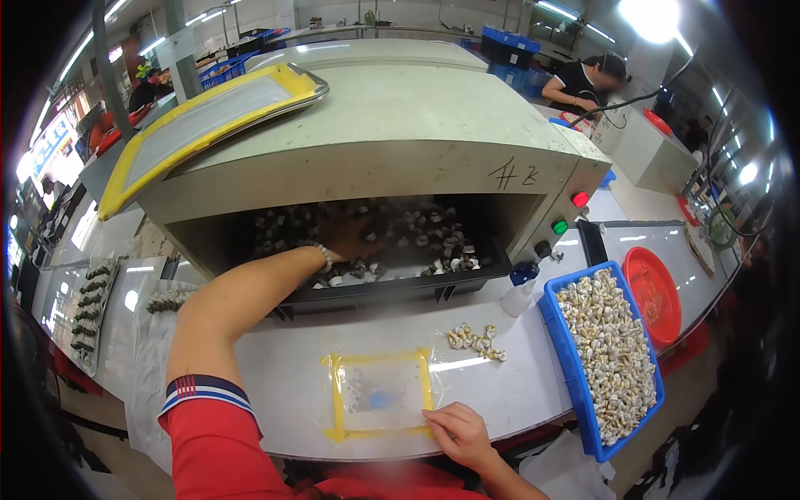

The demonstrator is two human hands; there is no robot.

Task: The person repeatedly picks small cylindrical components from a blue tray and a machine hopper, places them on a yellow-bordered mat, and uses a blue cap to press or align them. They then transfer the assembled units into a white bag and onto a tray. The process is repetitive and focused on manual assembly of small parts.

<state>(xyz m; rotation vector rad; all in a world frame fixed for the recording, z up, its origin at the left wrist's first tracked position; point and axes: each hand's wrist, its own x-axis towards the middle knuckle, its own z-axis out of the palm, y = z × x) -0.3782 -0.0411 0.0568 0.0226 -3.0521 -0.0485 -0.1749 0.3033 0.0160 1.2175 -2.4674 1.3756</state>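
My left arm reaches into the dark opening of a pale green metal machine (350, 117). My left hand (350, 236) is over a black tray (400, 292) strewn with small dark-and-white shell-like pieces (450, 250). Shade and blur hide its fingers, so its grip is unclear. Near the table's front edge rests my right hand (462, 435), holding nothing, its thumb and forefinger slightly apart. Its fingertips touch the right side of a clear sheet framed with yellow tape (429, 379). Several loose yellowish-white shell-like pieces (475, 340) lie beyond that sheet.
At the right stands a blue bin (550, 312) full of similar pieces, beside a red basin (652, 292) and a white bottle (518, 297). A yellow-edged screen frame (208, 117) sits on the machine. Rows of dark-green-and-white items (92, 308) lie left. Another person (583, 87) works behind.
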